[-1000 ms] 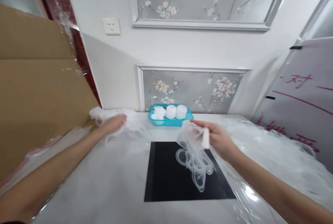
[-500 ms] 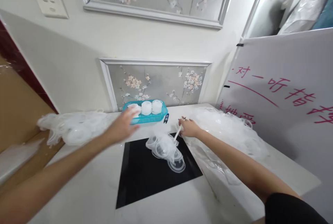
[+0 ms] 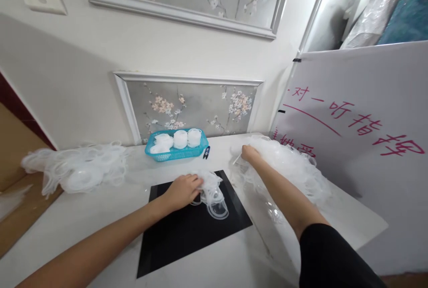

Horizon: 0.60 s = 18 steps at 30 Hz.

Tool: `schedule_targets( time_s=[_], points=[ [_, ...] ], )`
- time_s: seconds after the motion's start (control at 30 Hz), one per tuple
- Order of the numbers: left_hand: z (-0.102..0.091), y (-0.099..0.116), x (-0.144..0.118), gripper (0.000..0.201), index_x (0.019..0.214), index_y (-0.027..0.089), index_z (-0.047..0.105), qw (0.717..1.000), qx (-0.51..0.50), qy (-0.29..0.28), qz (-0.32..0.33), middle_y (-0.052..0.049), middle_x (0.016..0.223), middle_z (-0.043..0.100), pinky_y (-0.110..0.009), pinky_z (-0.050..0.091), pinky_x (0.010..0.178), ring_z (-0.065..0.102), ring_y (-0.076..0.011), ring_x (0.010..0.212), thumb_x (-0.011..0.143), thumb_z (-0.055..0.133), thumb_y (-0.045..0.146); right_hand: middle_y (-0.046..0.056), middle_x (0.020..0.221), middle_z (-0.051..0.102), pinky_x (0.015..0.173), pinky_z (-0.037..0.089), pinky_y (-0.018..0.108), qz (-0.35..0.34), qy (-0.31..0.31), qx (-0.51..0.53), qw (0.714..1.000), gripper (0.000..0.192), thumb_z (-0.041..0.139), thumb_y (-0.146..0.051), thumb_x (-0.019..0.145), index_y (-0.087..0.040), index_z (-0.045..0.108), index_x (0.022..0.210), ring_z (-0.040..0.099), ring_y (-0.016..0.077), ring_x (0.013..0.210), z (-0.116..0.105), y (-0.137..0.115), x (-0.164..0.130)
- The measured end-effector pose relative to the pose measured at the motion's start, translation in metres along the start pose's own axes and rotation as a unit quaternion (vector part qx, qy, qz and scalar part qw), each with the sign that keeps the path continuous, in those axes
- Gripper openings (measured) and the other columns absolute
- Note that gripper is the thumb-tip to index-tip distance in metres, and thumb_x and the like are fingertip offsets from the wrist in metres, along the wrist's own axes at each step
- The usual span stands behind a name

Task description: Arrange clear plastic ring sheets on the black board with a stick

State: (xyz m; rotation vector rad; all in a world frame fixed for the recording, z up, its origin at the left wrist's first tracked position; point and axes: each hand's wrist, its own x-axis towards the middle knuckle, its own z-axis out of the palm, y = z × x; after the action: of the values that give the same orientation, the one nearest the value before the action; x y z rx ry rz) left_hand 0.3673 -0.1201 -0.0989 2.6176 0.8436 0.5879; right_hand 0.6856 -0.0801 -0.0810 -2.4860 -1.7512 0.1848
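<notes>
My left hand point(image 3: 186, 190) is over the black mat point(image 3: 180, 234), its fingers curled onto a small heap of translucent plastic rings point(image 3: 217, 207). At the edge of a larger pile of similar translucent pieces point(image 3: 284, 158) is my right hand point(image 3: 250, 152), closed around a thin white stick point(image 3: 236, 159); its fingertips are partly hidden. Behind the mat stands a blue plastic basket point(image 3: 174, 156) holding several white rounded bundles point(image 3: 180, 139).
Another heap of translucent rings point(image 3: 83, 167) lies on the left of the white table point(image 3: 100, 221). A small dark clipper-like tool point(image 3: 206, 152) is beside the basket. The wall stands behind, a whiteboard point(image 3: 351, 100) at the right, and a cardboard box point(image 3: 20, 154) at the far left.
My left hand has come from the basket down to the rings on the mat. My right hand has shifted to the right-hand pile with the stick. The view has turned slightly right.
</notes>
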Motion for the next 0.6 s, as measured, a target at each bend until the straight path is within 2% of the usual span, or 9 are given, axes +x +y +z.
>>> schedule_targets(
  time_s=[0.07, 0.17, 0.27, 0.3, 0.37, 0.43, 0.5, 0.6],
  points=[
    [-0.018, -0.002, -0.003, 0.013, 0.080, 0.026, 0.065, 0.997, -0.054, 0.034, -0.042, -0.003, 0.082, 0.064, -0.035, 0.043, 0.074, 0.058, -0.0248, 0.078, 0.078, 0.054, 0.033, 0.011, 0.106, 0.063, 0.084, 0.048, 0.032, -0.025, -0.002, 0.029, 0.999, 0.031, 0.062, -0.028, 0.082, -0.010, 0.058, 0.107, 0.060, 0.0183, 0.097, -0.016, -0.004, 0.004],
    [-0.048, -0.006, -0.004, 0.027, 0.066, 0.021, 0.057, 0.986, -0.114, 0.077, -0.090, -0.001, 0.066, 0.057, -0.030, 0.041, 0.061, 0.053, -0.0204, 0.065, 0.080, 0.051, 0.044, 0.014, 0.108, 0.063, 0.080, 0.046, 0.026, -0.071, 0.019, 0.080, 0.994, 0.039, 0.067, -0.023, 0.075, -0.010, 0.056, 0.110, 0.060, 0.0212, 0.100, -0.043, -0.012, -0.001],
    [-0.073, -0.002, -0.002, 0.036, 0.065, 0.019, 0.055, 0.979, -0.130, 0.102, -0.116, 0.001, 0.059, 0.051, -0.026, 0.037, 0.053, 0.048, -0.0167, 0.057, 0.083, 0.045, 0.049, 0.011, 0.110, 0.063, 0.077, 0.045, 0.025, -0.114, 0.050, 0.145, 0.981, 0.035, 0.063, -0.033, 0.079, -0.014, 0.054, 0.107, 0.060, 0.0197, 0.097, -0.057, -0.028, -0.031],
    [-0.081, 0.002, -0.001, 0.038, 0.066, 0.018, 0.055, 0.977, -0.133, 0.110, -0.123, 0.001, 0.058, 0.050, -0.026, 0.037, 0.052, 0.048, -0.0161, 0.056, 0.084, 0.044, 0.049, 0.009, 0.110, 0.063, 0.074, 0.046, 0.025, -0.136, 0.052, 0.179, 0.973, 0.034, 0.060, -0.040, 0.080, -0.016, 0.053, 0.104, 0.061, 0.0179, 0.094, -0.057, -0.037, -0.048],
    [-0.094, 0.016, -0.001, 0.039, 0.067, 0.017, 0.056, 0.973, -0.146, 0.120, -0.132, 0.000, 0.060, 0.052, -0.025, 0.038, 0.055, 0.049, -0.0158, 0.059, 0.084, 0.044, 0.050, 0.008, 0.110, 0.063, 0.071, 0.046, 0.026, -0.203, 0.018, 0.333, 0.921, 0.037, 0.066, -0.045, 0.072, -0.017, 0.052, 0.092, 0.062, 0.0178, 0.087, -0.050, -0.059, -0.087],
    [-0.105, 0.035, -0.001, 0.038, 0.070, 0.016, 0.058, 0.967, -0.175, 0.121, -0.141, 0.000, 0.062, 0.053, -0.025, 0.040, 0.058, 0.051, -0.0156, 0.061, 0.083, 0.046, 0.050, 0.006, 0.108, 0.062, 0.069, 0.045, 0.026, -0.275, -0.015, 0.381, 0.883, 0.048, 0.075, -0.044, 0.060, -0.019, 0.049, 0.092, 0.061, 0.0182, 0.086, -0.038, -0.084, -0.124],
    [-0.115, 0.054, -0.002, 0.038, 0.073, 0.016, 0.059, 0.960, -0.206, 0.119, -0.148, 0.000, 0.063, 0.052, -0.024, 0.040, 0.056, 0.050, -0.0146, 0.060, 0.082, 0.048, 0.051, 0.004, 0.100, 0.061, 0.064, 0.043, 0.024, -0.283, -0.004, 0.401, 0.871, 0.047, 0.075, -0.042, 0.059, -0.020, 0.045, 0.089, 0.058, 0.0161, 0.079, -0.029, -0.106, -0.151],
    [-0.134, 0.074, -0.006, 0.036, 0.076, 0.017, 0.061, 0.954, -0.221, 0.134, -0.152, 0.002, 0.062, 0.048, -0.021, 0.036, 0.050, 0.046, -0.0125, 0.056, 0.080, 0.052, 0.052, -0.002, 0.077, 0.055, 0.057, 0.036, 0.022, -0.279, 0.023, 0.395, 0.875, 0.036, 0.068, -0.032, 0.064, -0.021, 0.038, 0.081, 0.051, 0.0127, 0.065, -0.026, -0.127, -0.163]
  ],
)
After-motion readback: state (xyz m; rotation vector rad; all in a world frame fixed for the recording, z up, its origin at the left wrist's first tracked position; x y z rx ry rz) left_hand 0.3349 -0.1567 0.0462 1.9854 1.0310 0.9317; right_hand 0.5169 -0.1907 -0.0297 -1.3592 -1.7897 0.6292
